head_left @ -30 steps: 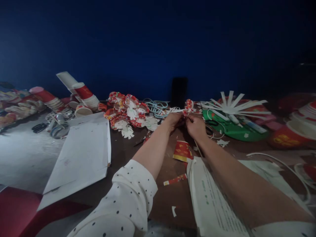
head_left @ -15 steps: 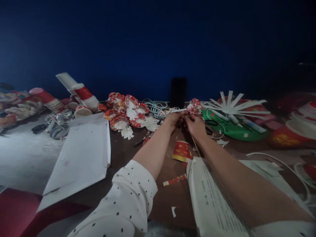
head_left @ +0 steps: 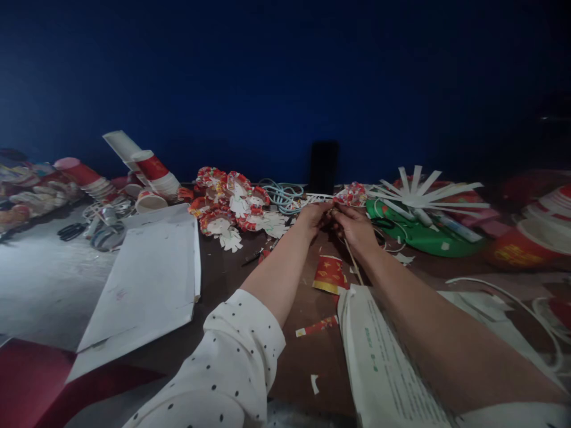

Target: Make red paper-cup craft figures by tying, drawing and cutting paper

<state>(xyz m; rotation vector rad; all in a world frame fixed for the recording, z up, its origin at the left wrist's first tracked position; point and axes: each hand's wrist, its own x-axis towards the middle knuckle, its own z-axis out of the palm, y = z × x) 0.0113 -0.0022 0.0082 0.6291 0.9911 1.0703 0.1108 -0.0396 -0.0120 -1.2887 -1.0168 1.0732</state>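
Observation:
My left hand [head_left: 316, 217] and my right hand [head_left: 355, 227] meet over the far middle of the table, fingers closed and fingertips together. What lies between them is too small and dark to make out. Just beyond the fingers is a red and white curled paper piece [head_left: 352, 193]; I cannot tell whether they touch it. A thin tan stick or cord [head_left: 352, 261] runs from beneath my right hand down to a white printed packet [head_left: 379, 356]. Closer in, a cut red paper cup piece [head_left: 329, 273] rests on the brown table.
Left of my hands are red and white paper crafts [head_left: 236, 202], white sheets [head_left: 147, 279] and stacked paper cups [head_left: 156, 172]. To the right sit a cup cut into white strips [head_left: 417, 193], a green object [head_left: 428, 238] and a red tub [head_left: 521, 244]. A dark phone-shaped slab [head_left: 324, 166] stands behind.
My right fingers have shifted slightly at the meeting point with my left hand. The view has moved a little; the things on the table lie as before.

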